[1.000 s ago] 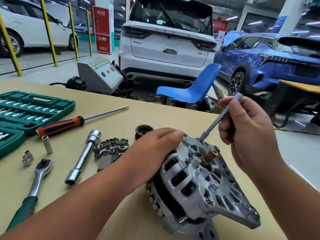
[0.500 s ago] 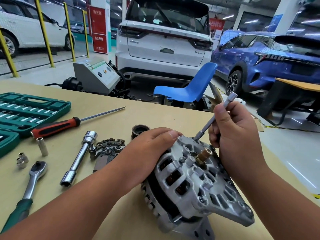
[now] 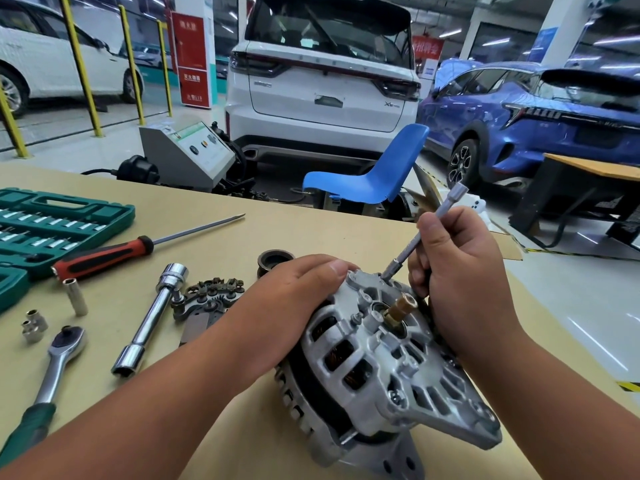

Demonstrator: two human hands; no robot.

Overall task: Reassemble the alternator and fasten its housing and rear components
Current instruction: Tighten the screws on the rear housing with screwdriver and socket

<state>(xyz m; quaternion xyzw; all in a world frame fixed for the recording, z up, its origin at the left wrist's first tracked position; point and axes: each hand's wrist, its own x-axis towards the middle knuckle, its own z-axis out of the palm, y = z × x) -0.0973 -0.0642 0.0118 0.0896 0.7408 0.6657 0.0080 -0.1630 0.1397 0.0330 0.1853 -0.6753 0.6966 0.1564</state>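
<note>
Tilted alternator, left hand gripping it, fingertips hidden, right hand clenched round extension bar

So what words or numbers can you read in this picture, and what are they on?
"灭火器箱", likely: middle of the red sign.
"119": bottom of that sign, faint.
"X" and blurred small letters: back of the white car.
On the red banner: Chinese characters, too blurred.
On the grey machine: labels too small.
</note>
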